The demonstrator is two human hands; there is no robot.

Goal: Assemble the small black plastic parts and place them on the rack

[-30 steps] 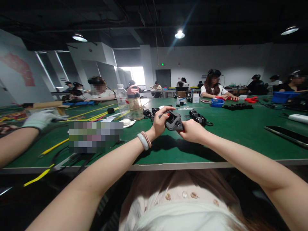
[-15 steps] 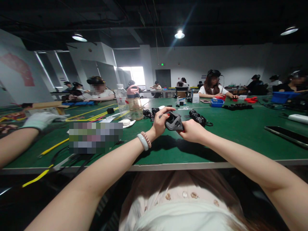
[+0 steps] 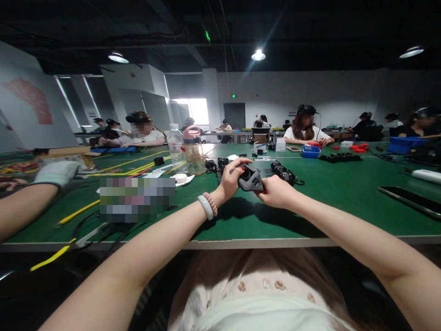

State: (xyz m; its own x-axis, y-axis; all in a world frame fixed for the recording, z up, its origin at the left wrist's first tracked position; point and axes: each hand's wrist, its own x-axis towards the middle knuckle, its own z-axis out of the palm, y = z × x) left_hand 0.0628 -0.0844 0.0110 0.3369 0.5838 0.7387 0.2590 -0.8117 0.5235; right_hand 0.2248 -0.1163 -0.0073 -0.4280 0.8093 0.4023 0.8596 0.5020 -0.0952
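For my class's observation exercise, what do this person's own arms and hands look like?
Bare of sleeves and gloves. The left hand has a red nail and, at the wrist, a smooth pale bangle and a coiled brownish band. The right hand shows no ornament.

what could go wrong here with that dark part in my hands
The dark part might slip and drop onto the green table, since your left hand and right hand hold it up off the surface. The yellow strip sticking out past the near edge could get snagged if something brushes it.
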